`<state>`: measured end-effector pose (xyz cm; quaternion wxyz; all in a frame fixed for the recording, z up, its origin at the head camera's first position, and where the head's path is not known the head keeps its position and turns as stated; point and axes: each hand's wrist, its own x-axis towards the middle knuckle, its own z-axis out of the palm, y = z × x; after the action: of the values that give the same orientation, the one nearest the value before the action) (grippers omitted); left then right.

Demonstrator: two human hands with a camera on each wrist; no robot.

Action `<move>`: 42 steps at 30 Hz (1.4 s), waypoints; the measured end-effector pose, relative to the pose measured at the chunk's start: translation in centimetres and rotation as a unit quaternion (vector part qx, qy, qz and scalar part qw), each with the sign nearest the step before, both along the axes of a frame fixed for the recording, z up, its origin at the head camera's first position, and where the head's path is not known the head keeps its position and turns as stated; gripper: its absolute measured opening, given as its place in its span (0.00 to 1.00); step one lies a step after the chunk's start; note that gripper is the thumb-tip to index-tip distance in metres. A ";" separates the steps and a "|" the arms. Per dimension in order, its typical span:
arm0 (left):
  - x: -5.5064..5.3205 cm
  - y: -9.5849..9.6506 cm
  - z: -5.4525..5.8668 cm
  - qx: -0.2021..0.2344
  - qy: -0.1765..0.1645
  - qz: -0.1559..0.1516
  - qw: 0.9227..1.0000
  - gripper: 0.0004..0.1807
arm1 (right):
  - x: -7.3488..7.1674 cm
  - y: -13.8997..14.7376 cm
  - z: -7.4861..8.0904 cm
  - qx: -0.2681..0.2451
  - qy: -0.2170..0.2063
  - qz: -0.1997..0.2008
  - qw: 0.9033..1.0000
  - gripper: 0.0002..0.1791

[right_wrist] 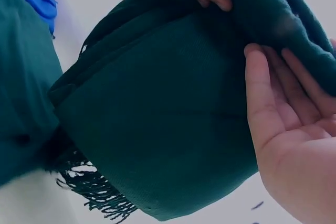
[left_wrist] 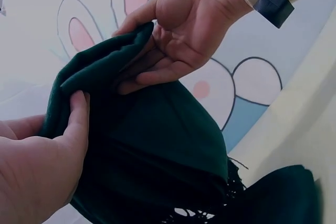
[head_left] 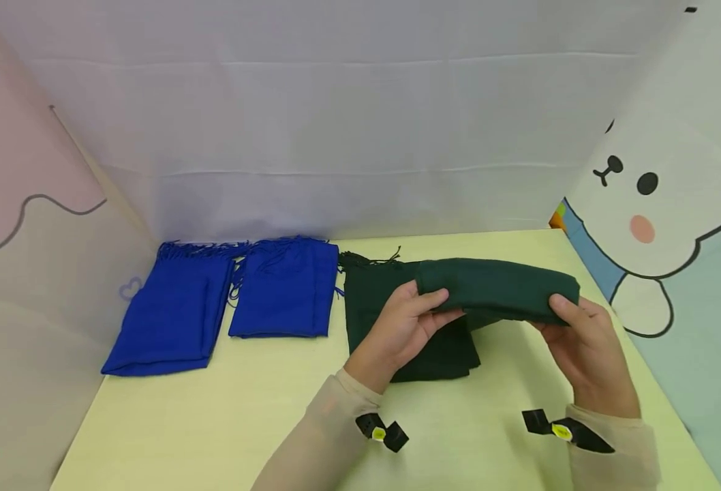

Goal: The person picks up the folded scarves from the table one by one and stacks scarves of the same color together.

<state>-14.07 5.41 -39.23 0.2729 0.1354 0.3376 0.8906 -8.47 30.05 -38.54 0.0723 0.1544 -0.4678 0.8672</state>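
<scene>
A folded dark green scarf [head_left: 498,286] is held up off the table between both hands. My left hand [head_left: 406,324] pinches its left end, thumb on top and fingers beneath. At the right end, my right hand [head_left: 587,348] grips the fold the same way. In the right wrist view the raised scarf [right_wrist: 157,98] hangs down in layers with a dark fringe at its lower edge. Below and left of it, another folded green scarf [head_left: 366,293] lies on the table, partly hidden by my left hand and the raised cloth.
Two folded blue scarves lie at the left: a larger one [head_left: 164,314] and a smaller one [head_left: 283,290], fringes toward the back. They rest on a pale yellow table [head_left: 213,423]. White cloth [head_left: 360,136] closes off the back; printed panels [head_left: 692,225] stand at the sides.
</scene>
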 end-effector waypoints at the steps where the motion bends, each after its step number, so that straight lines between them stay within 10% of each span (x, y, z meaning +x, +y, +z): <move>1: 0.0 -0.3 0.0 0.000 0.001 0.004 1.000 0.22 | -0.2 -0.3 0.2 0.005 0.001 0.000 1.000 0.20; 17: 0.0 -4.2 0.6 -0.011 0.022 0.064 0.998 0.24 | -2.5 -3.7 1.1 0.038 0.023 0.051 0.998 0.23; 31: -1.4 -7.3 2.3 -0.054 0.059 0.110 0.991 0.20 | -4.4 -4.8 2.8 0.226 -0.005 0.068 0.972 0.20; 42: -5.2 -6.7 3.9 -0.072 0.120 0.142 0.980 0.20 | -7.8 -5.3 4.1 0.235 0.001 0.045 0.971 0.16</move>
<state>-19.30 -1.31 -35.34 0.1102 0.1724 0.4469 0.8708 -16.26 24.78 -34.41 -0.0048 0.1889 -0.6512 0.7350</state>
